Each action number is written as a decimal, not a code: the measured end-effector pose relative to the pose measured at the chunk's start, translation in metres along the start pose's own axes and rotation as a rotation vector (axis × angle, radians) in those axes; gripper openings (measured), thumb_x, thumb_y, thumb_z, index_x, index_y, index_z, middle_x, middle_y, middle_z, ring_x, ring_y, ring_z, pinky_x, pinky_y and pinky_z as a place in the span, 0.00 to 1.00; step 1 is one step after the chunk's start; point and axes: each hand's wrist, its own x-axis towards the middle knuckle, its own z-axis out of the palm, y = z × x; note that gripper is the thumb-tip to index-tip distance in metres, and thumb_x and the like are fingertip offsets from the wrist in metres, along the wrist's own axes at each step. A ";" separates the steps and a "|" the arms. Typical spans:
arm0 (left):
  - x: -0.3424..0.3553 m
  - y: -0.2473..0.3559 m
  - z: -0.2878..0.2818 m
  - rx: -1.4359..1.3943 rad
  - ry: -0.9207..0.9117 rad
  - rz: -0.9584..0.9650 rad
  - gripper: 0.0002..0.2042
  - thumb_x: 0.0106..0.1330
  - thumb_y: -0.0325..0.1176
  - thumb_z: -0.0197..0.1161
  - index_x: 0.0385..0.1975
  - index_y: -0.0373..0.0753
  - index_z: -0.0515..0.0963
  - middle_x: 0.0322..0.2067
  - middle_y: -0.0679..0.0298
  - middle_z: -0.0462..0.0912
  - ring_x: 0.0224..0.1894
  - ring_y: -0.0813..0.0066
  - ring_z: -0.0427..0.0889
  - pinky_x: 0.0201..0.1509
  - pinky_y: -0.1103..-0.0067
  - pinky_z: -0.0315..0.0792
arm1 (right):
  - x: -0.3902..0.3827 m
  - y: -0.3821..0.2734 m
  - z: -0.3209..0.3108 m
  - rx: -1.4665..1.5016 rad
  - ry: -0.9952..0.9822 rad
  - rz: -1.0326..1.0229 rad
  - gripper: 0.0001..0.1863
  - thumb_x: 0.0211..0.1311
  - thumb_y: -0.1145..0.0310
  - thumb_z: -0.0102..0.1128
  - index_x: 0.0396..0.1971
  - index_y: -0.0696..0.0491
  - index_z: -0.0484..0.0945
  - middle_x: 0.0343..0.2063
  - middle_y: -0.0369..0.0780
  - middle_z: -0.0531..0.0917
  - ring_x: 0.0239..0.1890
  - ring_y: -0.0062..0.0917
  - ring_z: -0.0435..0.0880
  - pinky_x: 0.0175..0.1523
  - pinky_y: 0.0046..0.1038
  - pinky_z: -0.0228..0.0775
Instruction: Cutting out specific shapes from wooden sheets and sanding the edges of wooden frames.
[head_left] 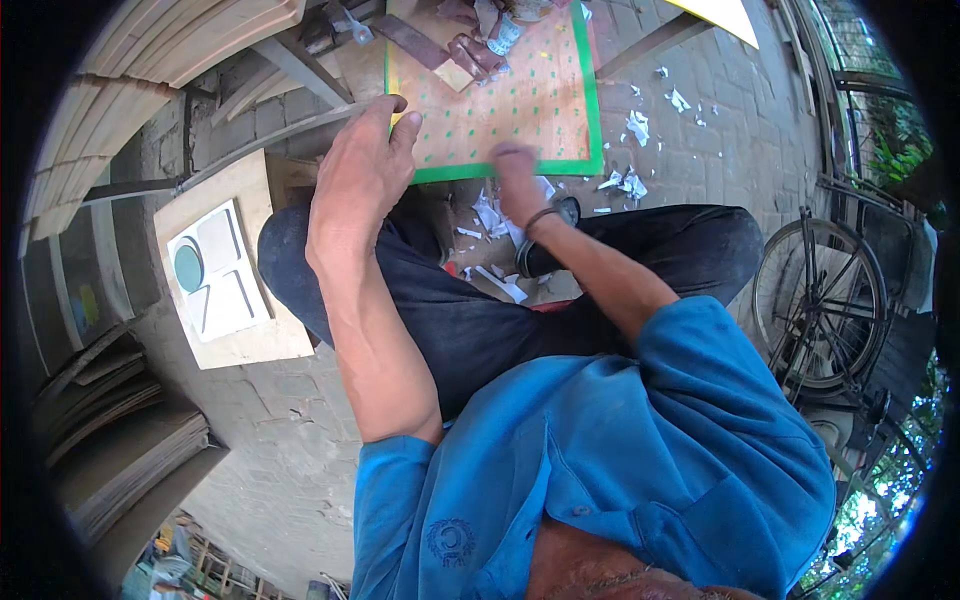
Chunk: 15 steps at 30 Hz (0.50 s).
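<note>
A flat pinkish board point(500, 110) with a bright green border and rows of small green marks lies in front of me. My left hand point(362, 165) is at its near left corner, with thumb and forefinger curled toward each other around a small yellow patch. Whether that patch is a separate piece or the board's edge, I cannot make out. At the board's near edge, my right hand point(515, 180) is smeared by motion; its fingers and anything in them are unclear. White paper scraps point(490, 215) litter the ground just below it.
Brown strips and crumpled scraps point(480, 50) lie on the board's far end. Left of my knee, a wooden panel point(285, 335) carries a white sheet with a green disc. Stacked boards point(150, 450) stand at the left, a bicycle wheel point(820, 300) at the right. More torn paper point(637, 125) lies on the paving.
</note>
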 end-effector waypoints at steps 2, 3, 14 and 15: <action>-0.005 -0.007 -0.005 0.009 -0.029 -0.048 0.16 0.73 0.39 0.56 0.51 0.33 0.78 0.39 0.41 0.84 0.44 0.47 0.84 0.50 0.68 0.74 | -0.005 -0.070 0.031 0.481 -0.389 -0.093 0.20 0.44 0.83 0.59 0.42 0.56 0.78 0.43 0.49 0.79 0.50 0.46 0.78 0.58 0.40 0.70; 0.003 0.000 -0.005 -0.001 -0.055 -0.061 0.16 0.73 0.39 0.56 0.51 0.33 0.78 0.39 0.41 0.84 0.45 0.47 0.84 0.50 0.68 0.74 | -0.013 -0.076 0.041 0.795 -0.546 -0.132 0.19 0.45 0.81 0.60 0.42 0.54 0.80 0.43 0.48 0.79 0.48 0.45 0.80 0.55 0.41 0.72; -0.002 -0.003 -0.004 0.153 -0.106 -0.040 0.16 0.73 0.39 0.56 0.52 0.35 0.76 0.47 0.43 0.82 0.52 0.41 0.78 0.55 0.56 0.72 | 0.017 -0.031 -0.136 0.836 -0.402 0.626 0.15 0.74 0.60 0.54 0.42 0.58 0.79 0.25 0.33 0.79 0.29 0.16 0.77 0.35 0.25 0.70; -0.005 0.003 -0.001 0.151 -0.096 -0.009 0.16 0.73 0.39 0.56 0.51 0.33 0.76 0.45 0.41 0.82 0.50 0.40 0.80 0.53 0.56 0.73 | 0.025 -0.038 -0.148 0.826 -0.370 0.602 0.15 0.74 0.60 0.54 0.42 0.58 0.79 0.25 0.33 0.79 0.29 0.16 0.77 0.35 0.25 0.70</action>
